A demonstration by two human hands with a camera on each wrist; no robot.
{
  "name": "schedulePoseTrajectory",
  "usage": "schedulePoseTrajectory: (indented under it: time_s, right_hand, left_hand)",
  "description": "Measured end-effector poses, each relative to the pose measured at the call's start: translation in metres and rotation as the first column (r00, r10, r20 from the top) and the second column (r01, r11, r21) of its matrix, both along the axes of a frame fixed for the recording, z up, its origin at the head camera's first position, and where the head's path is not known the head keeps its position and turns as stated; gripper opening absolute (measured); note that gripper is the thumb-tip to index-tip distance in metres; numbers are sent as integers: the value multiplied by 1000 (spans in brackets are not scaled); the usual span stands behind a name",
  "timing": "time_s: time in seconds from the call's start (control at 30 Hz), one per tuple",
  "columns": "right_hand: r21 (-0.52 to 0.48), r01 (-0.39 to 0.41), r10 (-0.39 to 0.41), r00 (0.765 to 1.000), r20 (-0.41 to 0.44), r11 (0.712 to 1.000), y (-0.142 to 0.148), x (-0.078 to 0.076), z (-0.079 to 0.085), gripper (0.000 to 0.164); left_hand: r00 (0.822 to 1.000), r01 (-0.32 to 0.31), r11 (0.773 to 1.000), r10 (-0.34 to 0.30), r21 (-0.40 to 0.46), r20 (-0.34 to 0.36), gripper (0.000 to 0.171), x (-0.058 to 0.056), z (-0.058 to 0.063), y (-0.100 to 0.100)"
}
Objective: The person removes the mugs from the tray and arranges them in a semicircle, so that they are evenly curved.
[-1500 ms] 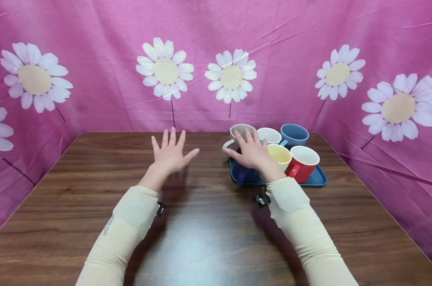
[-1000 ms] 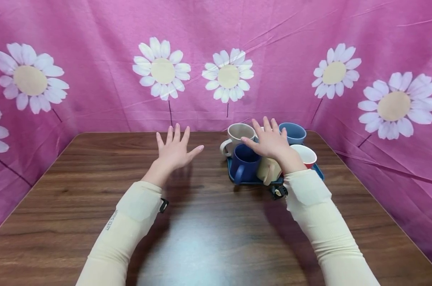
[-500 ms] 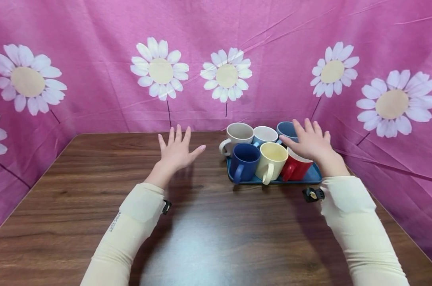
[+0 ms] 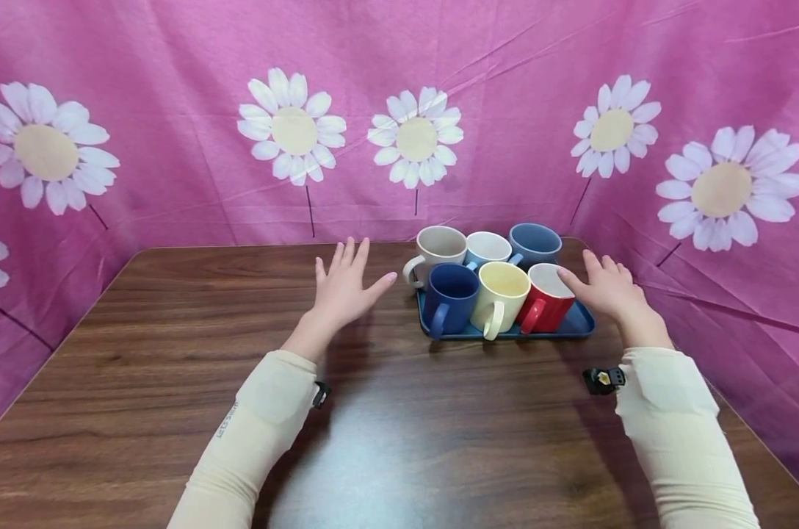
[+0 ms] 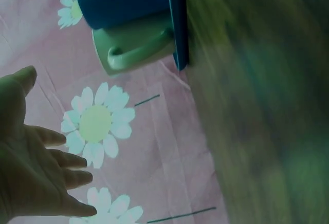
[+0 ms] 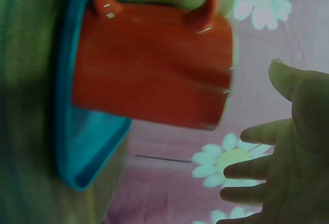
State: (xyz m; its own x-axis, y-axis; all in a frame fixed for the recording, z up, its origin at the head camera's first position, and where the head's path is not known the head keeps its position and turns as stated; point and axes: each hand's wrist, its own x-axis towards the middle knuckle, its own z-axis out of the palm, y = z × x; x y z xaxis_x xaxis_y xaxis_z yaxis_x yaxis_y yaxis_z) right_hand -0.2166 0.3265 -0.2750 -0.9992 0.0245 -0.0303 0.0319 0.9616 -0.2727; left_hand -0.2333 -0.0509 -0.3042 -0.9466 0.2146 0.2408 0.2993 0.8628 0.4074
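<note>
Several mugs stand in two rows on a blue tray (image 4: 578, 323) at the back right of the table. In front are a dark blue mug (image 4: 454, 294), a pale yellow mug (image 4: 499, 305) and a red mug (image 4: 550, 303). Behind them are a grey-beige mug (image 4: 439, 250), a light blue mug with a white inside (image 4: 488, 248) and a slate blue mug (image 4: 534, 242). My left hand (image 4: 346, 290), fingers spread and holding nothing, is left of the tray. My right hand (image 4: 612, 294) is just right of the red mug, fingers extended, its thumb overlapping the mug's rim in the head view.
A brown wood-grain table (image 4: 406, 426) spreads below both arms. Behind it and along the sides hangs a pink cloth (image 4: 505, 66) printed with white daisies. The tray sits near the table's back edge.
My right hand has moved right, from over the left mugs to the tray's right side, uncovering the mugs. My left hand has shifted right, closer to the tray. The mugs stay in place.
</note>
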Motion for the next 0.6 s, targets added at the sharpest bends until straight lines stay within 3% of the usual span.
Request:
schedulePoseTrajectory:
  time_s: [0.23, 0.33, 0.47, 0.6]
  right_hand:
    - [-31, 17, -18, 999, -29, 999, 17, -1, -20, 81]
    - [-138, 47, -51, 998, -26, 989, 21, 0, -28, 81]
    - [-272, 94, -108, 993, -39, 958, 26, 0, -37, 78]
    - [-258, 82, -109, 990, -93, 963, 32, 0, -45, 71]
  left_hand:
    - [996, 75, 992, -69, 99, -64, 74, 3, -11, 17]
    - [990, 111, 980, -95, 162, -103, 72, 4, -16, 23]
    - [981, 176, 946, -144, 272, -133, 68, 6, -23, 31]
    - [973, 226, 896, -185, 381, -141, 67, 7, -30, 39]
